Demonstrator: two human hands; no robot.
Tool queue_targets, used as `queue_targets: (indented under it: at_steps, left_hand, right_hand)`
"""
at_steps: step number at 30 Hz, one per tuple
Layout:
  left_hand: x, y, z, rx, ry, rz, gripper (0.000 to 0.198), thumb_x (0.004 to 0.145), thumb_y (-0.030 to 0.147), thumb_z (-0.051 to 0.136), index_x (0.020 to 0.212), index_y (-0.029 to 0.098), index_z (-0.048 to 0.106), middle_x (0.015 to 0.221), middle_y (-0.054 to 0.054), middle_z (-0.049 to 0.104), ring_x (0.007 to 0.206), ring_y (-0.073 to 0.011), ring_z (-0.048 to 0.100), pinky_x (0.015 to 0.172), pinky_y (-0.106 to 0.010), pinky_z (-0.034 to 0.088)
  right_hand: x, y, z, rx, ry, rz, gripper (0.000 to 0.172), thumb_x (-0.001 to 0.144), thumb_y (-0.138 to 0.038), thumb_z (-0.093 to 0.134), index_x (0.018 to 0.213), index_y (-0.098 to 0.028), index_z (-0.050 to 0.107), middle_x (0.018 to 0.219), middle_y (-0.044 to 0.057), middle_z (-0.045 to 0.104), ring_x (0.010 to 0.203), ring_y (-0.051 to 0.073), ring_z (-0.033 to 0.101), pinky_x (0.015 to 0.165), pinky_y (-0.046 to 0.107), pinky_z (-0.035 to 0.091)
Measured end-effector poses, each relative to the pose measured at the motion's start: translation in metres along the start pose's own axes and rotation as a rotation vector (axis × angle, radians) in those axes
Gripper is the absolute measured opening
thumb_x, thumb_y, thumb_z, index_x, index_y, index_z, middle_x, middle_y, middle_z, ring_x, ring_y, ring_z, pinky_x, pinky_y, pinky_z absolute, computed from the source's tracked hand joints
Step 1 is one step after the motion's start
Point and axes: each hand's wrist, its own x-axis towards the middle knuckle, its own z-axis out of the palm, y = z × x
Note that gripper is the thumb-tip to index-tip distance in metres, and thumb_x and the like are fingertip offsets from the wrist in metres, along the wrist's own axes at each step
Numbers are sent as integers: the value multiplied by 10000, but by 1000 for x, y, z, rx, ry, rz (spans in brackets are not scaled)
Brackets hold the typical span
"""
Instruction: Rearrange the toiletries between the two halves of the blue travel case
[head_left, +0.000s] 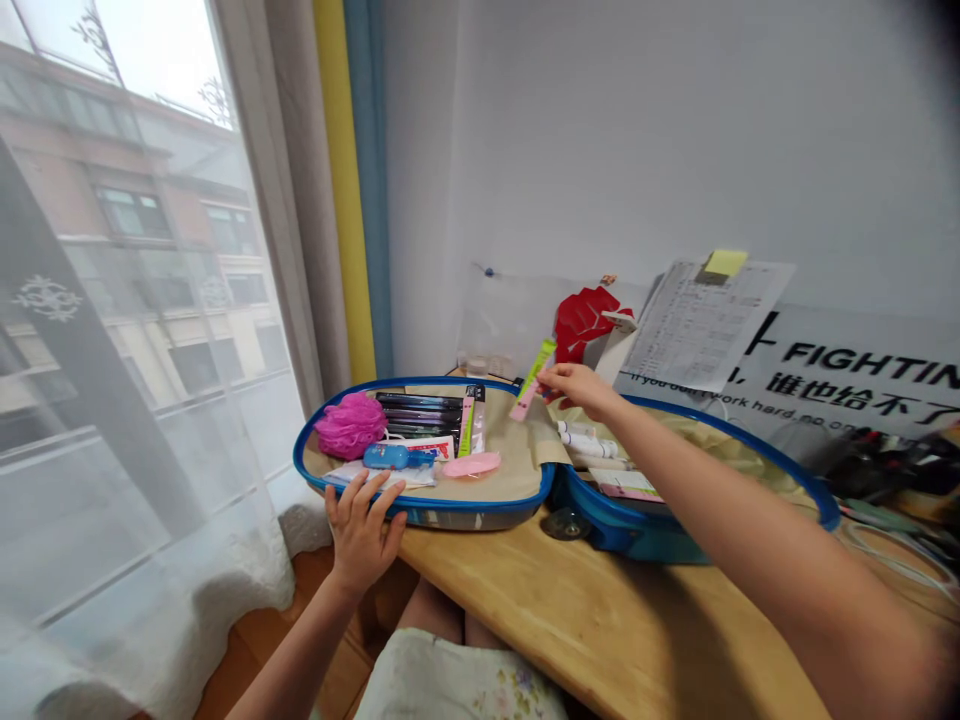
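Observation:
My right hand (574,388) pinches a slim pink and green packet (533,381), held up above the hinge of an open blue-edged case (480,515). My left hand (365,525) rests with fingers spread on the front rim of the case's left half. Inside that half lie a magenta bath puff (351,425), several dark pens (420,412), another pink and green packet (466,424), a small blue bottle (390,457) and a flat pink item (472,465). White tubes (585,440) lie in the right half, which my right forearm partly covers.
The case stands on a wooden table (540,610). A round dark object (566,524) sits by the hinge. Papers (701,320) and a red decoration (589,320) are at the wall behind. Cables (900,555) lie at the right, and a sheer curtain (150,400) hangs at the left.

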Motion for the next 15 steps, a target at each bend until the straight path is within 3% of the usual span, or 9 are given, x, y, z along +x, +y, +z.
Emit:
queue_targets:
  at_steps: [4,7,15]
  left_hand:
    - [1,2,0,-2,2,-11,279,878,271,481,1123,224,606,1129,-93,615,1251,-252,421,1129,-515,80]
    - [1,2,0,-2,8,-18,282,875,272,479,1120,228,611,1130,-89,618,1250,-252,424,1128,-514,82]
    - [0,1,1,1,7,-9,273,873,281,487,1106,226,618,1122,-90,627,1247,-253,430,1128,-514,91]
  right_hand:
    - [16,-11,53,-45,-108,86,208,774,-327,656,733,-147,560,745,35,681,506,55,580,407,143,346]
    - [29,-7,80,-89,-165,138,199,777,-261,652,660,-140,547,598,10,639,444,62,554,408,158,380]
    - [44,5,106,-208,-220,234,204,811,-179,589,619,-133,539,477,-12,563,370,64,500,414,185,433]
